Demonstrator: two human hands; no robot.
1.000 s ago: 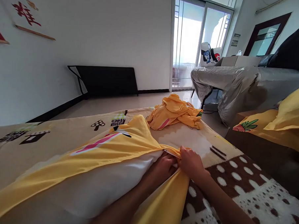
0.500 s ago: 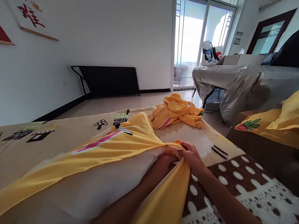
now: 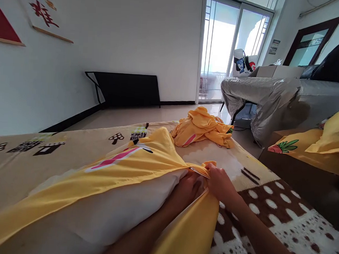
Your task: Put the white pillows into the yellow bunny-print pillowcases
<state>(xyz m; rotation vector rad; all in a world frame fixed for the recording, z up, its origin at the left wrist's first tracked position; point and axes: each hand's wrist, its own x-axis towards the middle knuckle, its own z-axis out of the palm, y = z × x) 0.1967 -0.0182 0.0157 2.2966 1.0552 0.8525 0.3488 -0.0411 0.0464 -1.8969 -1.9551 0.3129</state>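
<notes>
Pinching yellow cover (image 3: 134,171) edge with right hand (image 3: 220,183), left hand (image 3: 186,187) inside beside white filling (image 3: 127,203), its grip unclear, near side gaping.

Got a blanket (image 3: 81,145) across the front, with a cover (image 3: 139,165) on it and an insert (image 3: 121,211) in the cover. Find a cloth heap (image 3: 201,126) behind, on the blanket too. Past that, see a panel (image 3: 128,89) left of the sliding door (image 3: 220,50); far right, a bag (image 3: 241,64) left of a box (image 3: 287,72).
</notes>
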